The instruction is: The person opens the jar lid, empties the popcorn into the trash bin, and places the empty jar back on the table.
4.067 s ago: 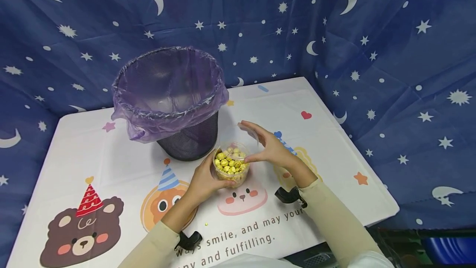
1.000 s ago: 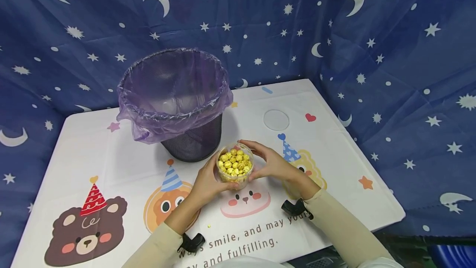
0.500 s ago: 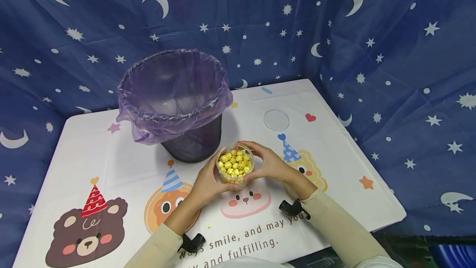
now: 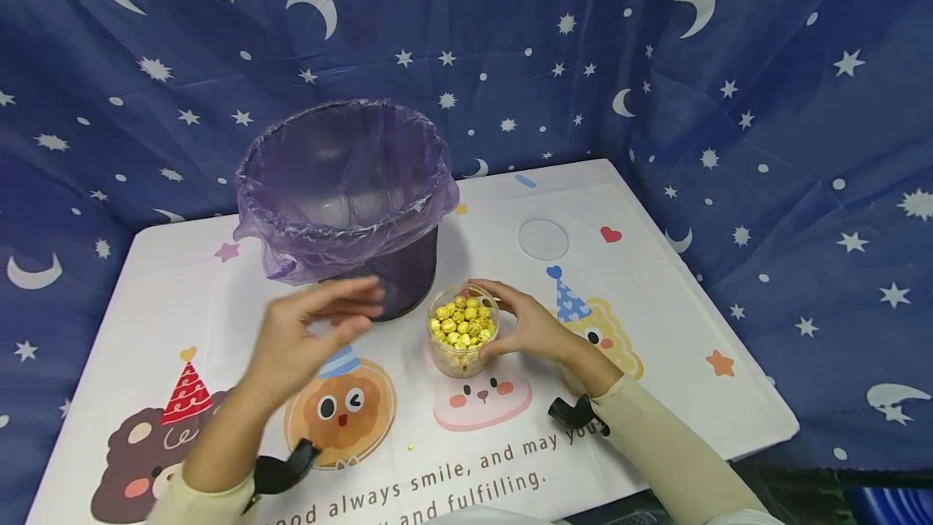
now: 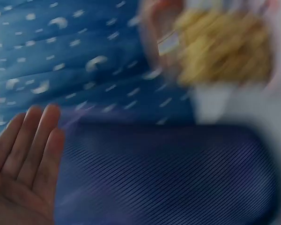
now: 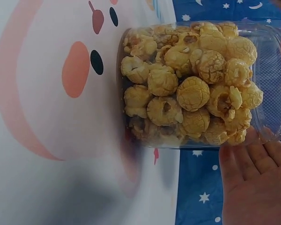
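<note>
A clear plastic jar of yellow popcorn (image 4: 462, 335) stands upright and uncovered on the table. My right hand (image 4: 535, 326) grips its right side near the rim, thumb in front and fingers behind. Round popcorn pieces (image 6: 193, 93) show through the wall in the right wrist view. Away to the left of the jar, my left hand (image 4: 309, 335) is raised in front of the bin, blurred, holding nothing. Its fingers (image 5: 30, 150) are extended in the left wrist view. A clear round lid (image 4: 543, 240) lies flat behind the jar, to the right.
A black mesh bin (image 4: 404, 274) lined with a purple bag (image 4: 291, 245) stands at the back left, open at the top. The white printed tablecloth (image 4: 627, 444) carries a tiny yellow crumb (image 4: 411, 447) near the front. Blue star-and-moon curtains (image 4: 496, 63) hang behind and right.
Four seconds ago the right hand held the lid above the jar; now the lid lies on the table. In the last half second my left hand let go of the jar and moved left.
</note>
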{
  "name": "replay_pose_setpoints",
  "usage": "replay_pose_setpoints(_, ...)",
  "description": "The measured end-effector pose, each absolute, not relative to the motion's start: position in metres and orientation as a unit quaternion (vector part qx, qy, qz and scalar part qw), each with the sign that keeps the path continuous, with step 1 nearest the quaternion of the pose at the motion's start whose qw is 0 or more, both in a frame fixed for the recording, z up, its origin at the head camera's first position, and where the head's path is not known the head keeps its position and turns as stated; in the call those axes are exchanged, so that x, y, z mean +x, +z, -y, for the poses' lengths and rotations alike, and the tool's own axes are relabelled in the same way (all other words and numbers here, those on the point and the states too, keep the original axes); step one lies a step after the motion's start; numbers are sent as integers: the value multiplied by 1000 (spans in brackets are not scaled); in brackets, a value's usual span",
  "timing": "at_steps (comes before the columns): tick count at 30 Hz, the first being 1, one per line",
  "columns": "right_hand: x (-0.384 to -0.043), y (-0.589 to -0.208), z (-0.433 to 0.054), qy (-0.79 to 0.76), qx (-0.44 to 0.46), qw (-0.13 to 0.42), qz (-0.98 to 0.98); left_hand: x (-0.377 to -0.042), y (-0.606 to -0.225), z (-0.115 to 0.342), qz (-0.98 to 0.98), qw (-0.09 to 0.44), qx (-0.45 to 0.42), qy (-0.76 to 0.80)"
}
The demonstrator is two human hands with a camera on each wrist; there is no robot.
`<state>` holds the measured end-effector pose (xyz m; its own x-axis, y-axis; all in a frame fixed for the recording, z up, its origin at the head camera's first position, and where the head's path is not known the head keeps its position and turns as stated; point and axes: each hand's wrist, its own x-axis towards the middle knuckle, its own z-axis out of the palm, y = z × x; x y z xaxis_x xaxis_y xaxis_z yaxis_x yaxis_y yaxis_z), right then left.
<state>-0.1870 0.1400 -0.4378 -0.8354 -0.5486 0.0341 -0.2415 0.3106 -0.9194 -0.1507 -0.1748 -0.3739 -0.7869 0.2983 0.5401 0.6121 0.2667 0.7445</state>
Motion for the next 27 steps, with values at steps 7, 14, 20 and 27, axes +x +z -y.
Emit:
replay_pose_setpoints(7,-192,-456,-146,-522,-231,143,-809,-224,-309,241,830,297,-98,-461)
replay_pose_setpoints(14,-198,-481,-148,-528,-231,142,-805,-274,-312,268,911,174,5,-374)
replay_pose_setpoints(20,-194,-482,-146,-537,-229,147,-798,-282,-313,269,915,147,35,-374)
replay_pose_setpoints(27,-194,-479,-144,-541,-237,141,-795,-283,-307,271,902,81,63,-419)
